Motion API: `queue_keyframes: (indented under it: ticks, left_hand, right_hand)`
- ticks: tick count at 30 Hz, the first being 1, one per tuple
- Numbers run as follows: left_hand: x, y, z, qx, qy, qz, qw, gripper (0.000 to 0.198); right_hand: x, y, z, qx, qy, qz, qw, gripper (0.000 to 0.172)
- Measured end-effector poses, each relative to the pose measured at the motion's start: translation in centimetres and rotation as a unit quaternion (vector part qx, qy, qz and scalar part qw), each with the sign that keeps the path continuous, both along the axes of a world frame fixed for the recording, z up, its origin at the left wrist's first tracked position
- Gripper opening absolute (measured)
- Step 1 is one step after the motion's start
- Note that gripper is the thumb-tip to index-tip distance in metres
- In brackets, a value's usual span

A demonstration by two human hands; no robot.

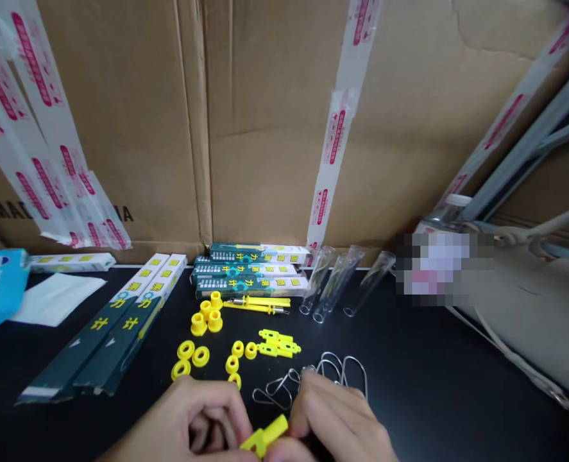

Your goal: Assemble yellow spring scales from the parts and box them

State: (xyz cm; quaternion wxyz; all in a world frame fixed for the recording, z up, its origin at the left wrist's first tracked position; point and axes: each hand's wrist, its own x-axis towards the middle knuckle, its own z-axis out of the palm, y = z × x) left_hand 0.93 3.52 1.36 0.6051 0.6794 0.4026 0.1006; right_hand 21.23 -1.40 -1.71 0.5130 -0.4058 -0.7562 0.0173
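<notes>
My left hand (pixel 188 423) and right hand (pixel 337 417) are closed together on a yellow plastic piece (pixel 263 436), right in front of me. Just beyond, bent wire clips (pixel 308 385), yellow rings (pixel 186 359) and yellow moulded strips (pixel 278 343) lie loose, not yet assembled. Stacked boxes (pixel 250 269) and clear tubes (pixel 342 285) sit farther off on the black bench (pixel 409 398).

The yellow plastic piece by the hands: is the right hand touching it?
Touching. The head view shows the right hand pressed against the yellow plastic piece, with its fingers covering the lower end of the piece.
</notes>
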Motion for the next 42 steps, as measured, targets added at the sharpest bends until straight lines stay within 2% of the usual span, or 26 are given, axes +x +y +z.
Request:
queue_keyframes:
  ticks: [2,3,5,7,10,13,23,27,36,42]
  left_hand:
    - [0.0,0.0,-0.3,0.008,-0.017,0.009,1.000,0.032]
    - [0.1,0.1,-0.4,0.007,-0.023,0.018,1.000,0.033]
    - [0.1,0.0,-0.1,-0.005,-0.032,0.040,0.999,0.034]
    - [0.2,-0.1,0.6,-0.018,-0.029,0.062,0.997,0.035]
    - [0.2,-0.2,1.4,-0.025,-0.016,0.082,0.996,0.038]
    - [0.2,-0.2,1.5,-0.018,-0.018,0.092,0.995,0.039]
    - [-0.1,0.0,1.0,-0.012,-0.032,0.088,0.996,0.041]
    - [-0.2,0.0,0.8,-0.016,-0.036,0.094,0.995,0.040]
    - [-0.2,0.1,0.8,-0.024,-0.038,0.103,0.994,0.041]
    - [-0.4,0.5,0.9,-0.033,-0.033,0.082,0.995,0.047]
  right_hand:
    - [0.3,0.3,0.5,0.014,0.012,0.024,1.000,0.050]
    - [0.7,0.4,0.9,-0.004,-0.008,0.044,0.999,0.046]
    - [1.8,0.4,1.7,-0.028,-0.041,0.076,0.996,0.026]
    - [2.9,0.4,2.1,-0.031,-0.074,0.077,0.994,0.008]
    - [4.0,0.6,2.2,-0.048,-0.113,0.018,0.992,0.020]
    - [4.2,0.8,2.1,-0.066,-0.152,-0.032,0.986,0.022]
    - [4.2,0.5,1.6,-0.105,-0.200,-0.085,0.970,0.014]
    - [4.2,0.6,1.2,-0.096,-0.213,-0.098,0.967,0.012]
    - [4.8,0.3,1.3,-0.096,-0.174,-0.047,0.979,0.007]
    - [5.3,0.3,1.5,-0.174,-0.129,-0.008,0.976,0.011]
